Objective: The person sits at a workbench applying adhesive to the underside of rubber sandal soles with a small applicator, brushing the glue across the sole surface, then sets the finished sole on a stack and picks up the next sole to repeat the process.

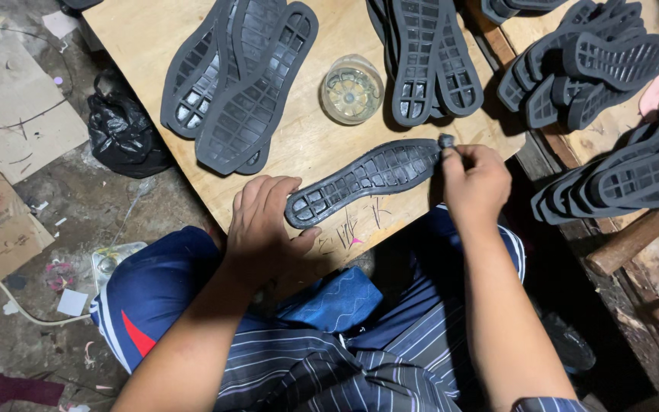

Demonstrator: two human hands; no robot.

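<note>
The left hand point(262, 225) lay flat and open, pinning the heel of a dark rubber sole point(364, 179) to the wooden counter point(146, 34) — steadying it — while the right hand point(474, 183) pinched a small dark piece point(446, 141) at its toe. Sole stacks point(242, 84) and a round clear container point(352, 90) lay beyond.

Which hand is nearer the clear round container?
Right. The right hand is just below and right of the clear round container; the left hand is farther below it.
</note>
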